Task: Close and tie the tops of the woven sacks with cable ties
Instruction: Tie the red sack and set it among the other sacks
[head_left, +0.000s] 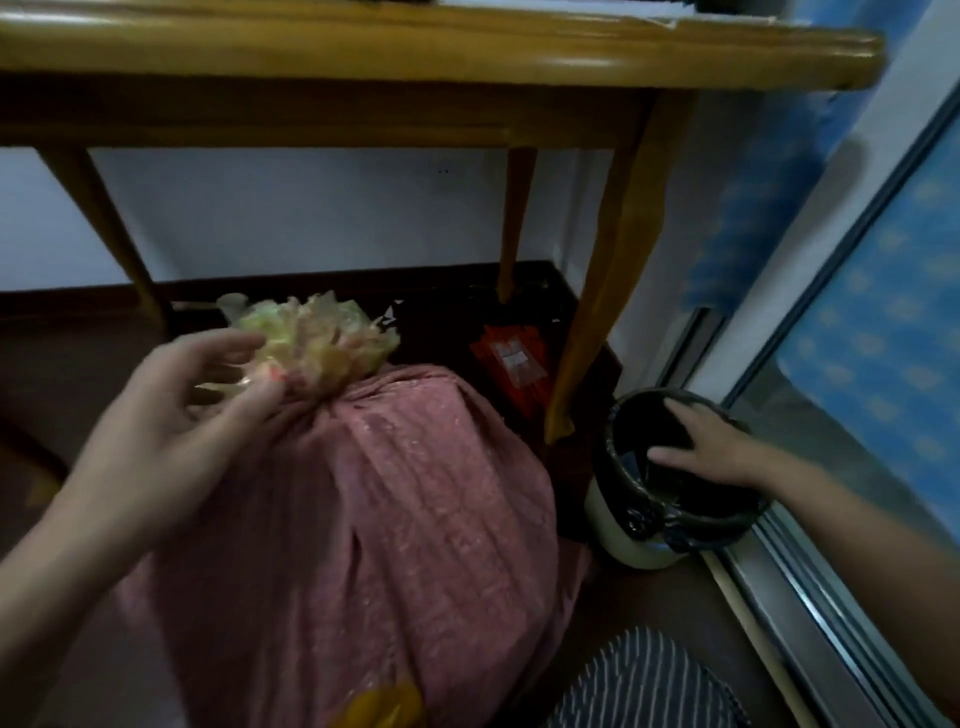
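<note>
A wooden table (467, 57) stood against a white wall (285, 208). Near its front right leg (602, 291) sat a small pale bin (623, 540) lined with a black bag (644, 514). A metal-framed pane with a blue pattern (883, 312) filled the right side. Striped cloth (644, 686) lay at the bottom edge.

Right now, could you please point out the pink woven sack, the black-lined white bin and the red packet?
Pink woven sack (374, 493): head view, on its bulging side.
Black-lined white bin (605, 519): head view, on its white wall.
Red packet (511, 357): head view, on its white label.
</note>
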